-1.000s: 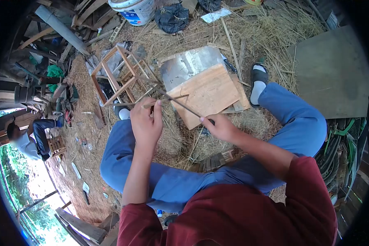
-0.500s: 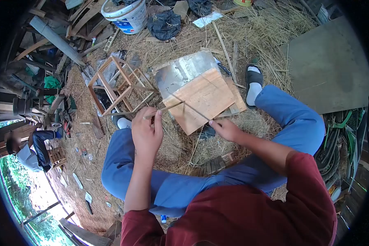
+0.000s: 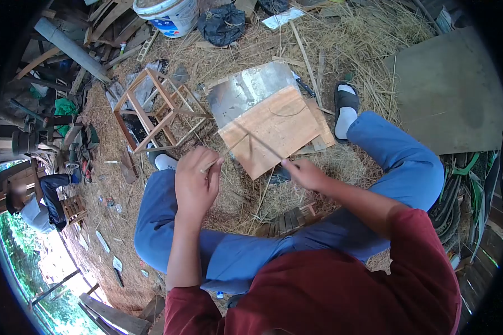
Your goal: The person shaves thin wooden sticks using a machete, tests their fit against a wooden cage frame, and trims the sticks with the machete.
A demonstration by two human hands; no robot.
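Relative to the preceding view, the thin strip is changing its angle: it is now rising more steeply from the left hand toward the upper right. This is suggesting that the strip is being re-angled against the slender dark rod, with the work on it continuing. The left hand is clamping the near end of the strip between thumb and fingers; the right hand is closing around the near end of the rod. The strip is occupying the centre of the frame, its far portion showing over the plywood board. Its long axis is running from lower left to upper right, the free end pointing to the upper right. The rod is running from lower right to upper left, and the two are crossing in view near the strip's free end; contact between them cannot be confirmed. The board is partly overlapping the metal sheet, while the wooden frame is resting at the upper left of the frame.
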